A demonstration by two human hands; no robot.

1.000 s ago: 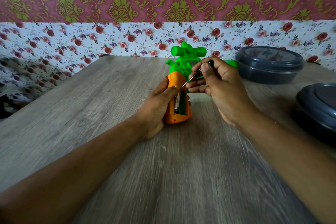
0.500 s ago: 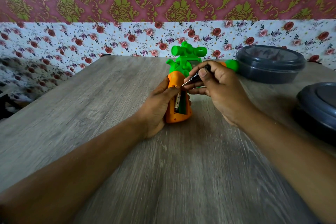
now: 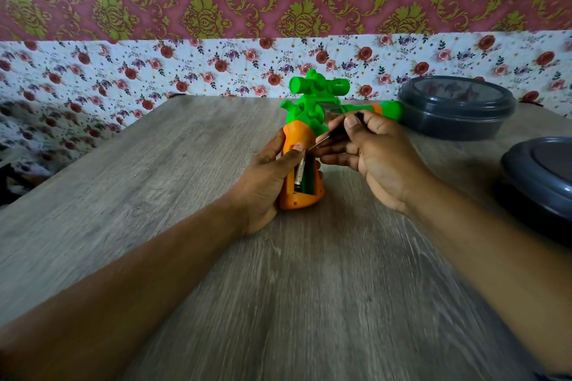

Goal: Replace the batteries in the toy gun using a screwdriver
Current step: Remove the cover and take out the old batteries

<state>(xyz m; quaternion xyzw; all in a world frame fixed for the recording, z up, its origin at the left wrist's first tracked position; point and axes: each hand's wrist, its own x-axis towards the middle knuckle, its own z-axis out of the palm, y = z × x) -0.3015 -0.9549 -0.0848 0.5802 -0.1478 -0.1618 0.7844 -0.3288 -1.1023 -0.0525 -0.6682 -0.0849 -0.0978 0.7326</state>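
Observation:
A green and orange toy gun (image 3: 309, 108) lies on the wooden table (image 3: 154, 195), its orange grip toward me. My left hand (image 3: 266, 182) grips the orange grip from the left, thumb across its top. The battery compartment in the grip is uncovered, and one battery (image 3: 299, 173) lies in its left slot. My right hand (image 3: 371, 151) pinches a small dark screwdriver (image 3: 332, 136) between thumb and fingers. Its metal tip points left and down and meets the upper end of the compartment beside my left thumb.
Two dark grey round lidded containers sit on the right: one (image 3: 455, 108) at the back beside the gun's barrel, another (image 3: 538, 182) nearer at the right edge. A floral-papered wall (image 3: 185, 65) runs behind the table's far edge.
My right hand has lowered and shifted left with the screwdriver, bringing its tip down to the top of the battery compartment. My left hand and the gun have stayed put.

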